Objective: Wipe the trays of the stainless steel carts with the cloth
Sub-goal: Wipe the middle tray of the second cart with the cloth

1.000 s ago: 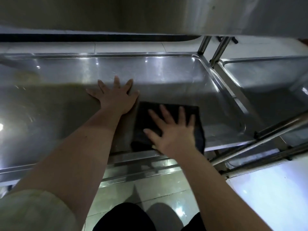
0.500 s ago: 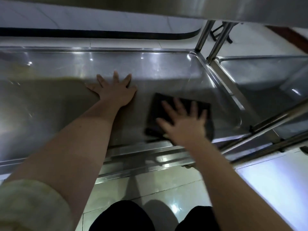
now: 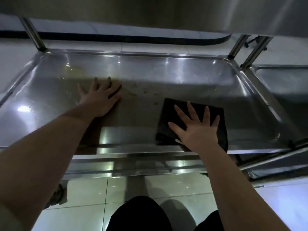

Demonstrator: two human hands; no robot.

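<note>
While my left hand lies flat on the bare steel of the cart's tray, fingers spread and holding nothing, brownish smears show just beside it toward the middle. By my judgement this tray is only partly wiped. Right of the smears, my right hand presses the dark folded cloth onto the tray floor near the front rim, fingers straight and splayed, not curled round it. Glare at the left end hides whether that steel is clean. An upper shelf blocks the top of the view. At far right a second tray is cut off, and I cannot tell whether it has been wiped.
</note>
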